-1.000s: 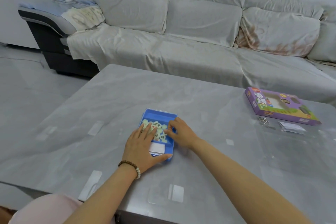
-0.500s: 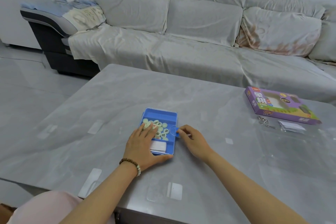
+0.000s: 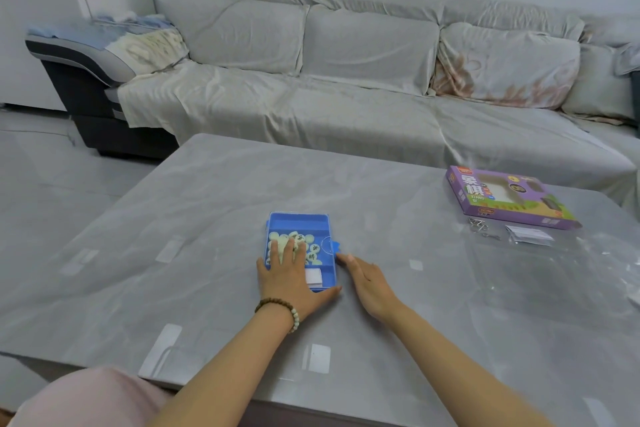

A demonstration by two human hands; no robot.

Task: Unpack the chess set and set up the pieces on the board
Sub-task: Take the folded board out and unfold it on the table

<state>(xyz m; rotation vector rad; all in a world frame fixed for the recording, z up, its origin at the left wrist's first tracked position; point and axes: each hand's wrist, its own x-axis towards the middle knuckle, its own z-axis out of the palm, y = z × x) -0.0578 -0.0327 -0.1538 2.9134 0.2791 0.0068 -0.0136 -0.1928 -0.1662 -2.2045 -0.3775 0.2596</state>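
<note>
A blue plastic case [image 3: 300, 222] with a clear lid lies flat on the grey table [image 3: 214, 204]. Inside it are several pale round chess pieces [image 3: 313, 251] with dark characters and a folded white sheet [image 3: 314, 277]. My left hand [image 3: 290, 279] lies flat on top of the case, fingers spread over the lid, thumb along its near edge. My right hand [image 3: 367, 282] rests beside the case's right side, fingers extended, fingertips near a small blue tab [image 3: 335, 247] on that side. I cannot tell whether the fingertips touch it.
A purple chess-set box [image 3: 502, 198] lies at the table's far right. Next to it are a small metal clip [image 3: 479, 227] and a clear plastic bag [image 3: 528, 236]. A covered sofa [image 3: 346, 87] stands behind the table. My knee [image 3: 86, 399] shows at lower left.
My right hand has come off the top of the case and slid to its right side. My left hand stays pressed on the lid. The camera has tilted up a little.
</note>
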